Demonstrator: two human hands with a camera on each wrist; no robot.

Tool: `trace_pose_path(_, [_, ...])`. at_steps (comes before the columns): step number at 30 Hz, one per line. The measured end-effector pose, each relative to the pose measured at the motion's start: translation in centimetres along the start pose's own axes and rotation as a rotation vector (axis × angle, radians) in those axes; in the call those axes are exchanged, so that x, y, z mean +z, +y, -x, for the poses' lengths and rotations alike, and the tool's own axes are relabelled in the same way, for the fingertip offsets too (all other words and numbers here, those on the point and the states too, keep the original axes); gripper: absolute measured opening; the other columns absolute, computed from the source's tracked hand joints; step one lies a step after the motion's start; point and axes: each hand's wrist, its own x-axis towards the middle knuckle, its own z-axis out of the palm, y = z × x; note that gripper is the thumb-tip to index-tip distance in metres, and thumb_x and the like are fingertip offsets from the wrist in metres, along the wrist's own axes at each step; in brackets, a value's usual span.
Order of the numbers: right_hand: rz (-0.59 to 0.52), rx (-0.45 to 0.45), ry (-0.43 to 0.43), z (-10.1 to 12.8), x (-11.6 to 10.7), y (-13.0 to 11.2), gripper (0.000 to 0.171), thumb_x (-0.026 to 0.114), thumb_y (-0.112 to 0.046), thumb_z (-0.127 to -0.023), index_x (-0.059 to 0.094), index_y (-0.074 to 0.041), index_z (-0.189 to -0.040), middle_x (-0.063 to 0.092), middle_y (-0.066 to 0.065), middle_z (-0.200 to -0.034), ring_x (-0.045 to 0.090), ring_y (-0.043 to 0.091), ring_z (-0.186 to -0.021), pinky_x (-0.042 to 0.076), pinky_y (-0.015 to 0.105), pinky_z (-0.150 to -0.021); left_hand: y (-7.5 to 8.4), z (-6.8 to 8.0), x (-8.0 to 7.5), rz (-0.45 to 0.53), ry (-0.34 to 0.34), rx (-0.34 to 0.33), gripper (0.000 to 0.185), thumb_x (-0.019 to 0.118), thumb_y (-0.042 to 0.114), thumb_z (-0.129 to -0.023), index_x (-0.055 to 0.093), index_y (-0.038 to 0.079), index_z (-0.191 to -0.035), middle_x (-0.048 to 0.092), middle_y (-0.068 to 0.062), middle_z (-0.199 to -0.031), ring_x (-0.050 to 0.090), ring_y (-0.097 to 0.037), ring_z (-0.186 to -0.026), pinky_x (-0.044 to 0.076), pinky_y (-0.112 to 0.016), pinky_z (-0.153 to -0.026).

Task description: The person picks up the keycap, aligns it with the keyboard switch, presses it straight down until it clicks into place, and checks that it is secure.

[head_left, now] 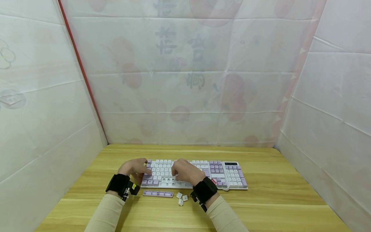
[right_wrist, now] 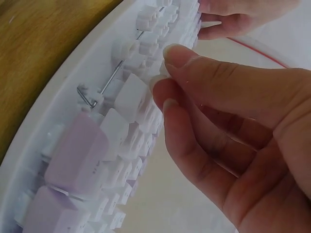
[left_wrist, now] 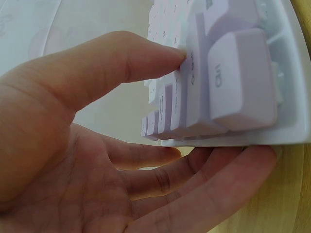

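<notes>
A white and purple keyboard (head_left: 205, 167) lies on the table before me. My left hand (head_left: 134, 169) grips its left edge, the thumb on a purple keycap (left_wrist: 198, 73) and the other fingers along the side. Over the lower middle rows, my right hand (head_left: 185, 170) pinches a small white keycap (right_wrist: 164, 71) between thumb and fingertips, mostly hidden by them. Bare switches (right_wrist: 148, 43) and a wire stabilizer (right_wrist: 111, 77) show beneath that hand. In front of the keyboard lies a long purple space bar (head_left: 157, 193), underside up, with loose white keycaps (head_left: 181, 203) beside it.
A bundled white cable (head_left: 225, 175) lies across the keyboard's right part, near a small red tag (head_left: 214, 181). The wooden table (head_left: 278, 193) is enclosed by pale printed sheets (head_left: 185, 96) at the back and both sides.
</notes>
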Motion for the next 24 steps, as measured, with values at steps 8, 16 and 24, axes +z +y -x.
trace_pose_path(8, [0.009,0.010,0.007,-0.21,0.30,0.12,0.013,0.076,-0.005,-0.077,0.074,-0.018,-0.079,0.068,-0.005,-0.083,0.054,0.003,-0.072,0.048,0.017,-0.068,0.00,-0.06,0.07,-0.002,0.005,0.002,0.076,0.071,0.021,-0.082,0.032,-0.005,-0.142,0.061,-0.016,-0.104,0.064,-0.024,-0.084,0.059,-0.039,-0.066])
trace_pose_path(16, [0.025,0.025,0.004,-0.51,0.59,0.18,0.014,0.076,-0.004,-0.077,0.074,-0.018,-0.076,0.068,-0.007,-0.081,0.055,0.002,-0.071,0.048,0.016,-0.067,0.05,-0.03,0.05,-0.010,0.007,0.002,0.077,0.071,0.021,-0.082,0.032,-0.004,-0.143,0.060,-0.017,-0.107,0.063,-0.023,-0.086,0.059,-0.039,-0.067])
trace_pose_path(24, [0.045,0.024,0.012,-0.65,0.65,0.08,0.018,0.075,-0.001,-0.077,0.068,-0.013,-0.066,0.060,-0.007,-0.067,0.036,0.006,-0.060,0.031,0.020,-0.056,-0.02,-0.13,-0.05,-0.012,0.009,0.000,0.073,0.071,0.021,-0.081,0.035,-0.003,-0.140,0.060,-0.016,-0.104,0.064,-0.023,-0.085,0.059,-0.040,-0.067])
